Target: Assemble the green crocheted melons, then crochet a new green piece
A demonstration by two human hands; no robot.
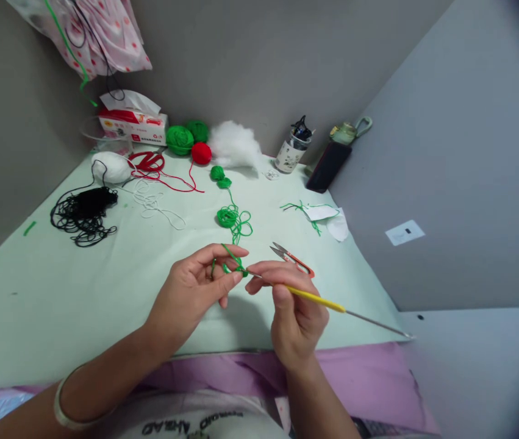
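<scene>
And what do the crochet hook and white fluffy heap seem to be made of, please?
Crochet hook: greyish shaft with a sheen, probably metal; smooth, evenly yellow grip, perhaps plastic. White fluffy heap: matte, likely loose fibre, judging by its wispy edges.

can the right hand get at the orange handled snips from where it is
Probably yes: the snips lie just beyond the right hand, with nothing seen lying on them. But that hand holds the yellow-handled hook, so it would likely need freeing first.
</scene>
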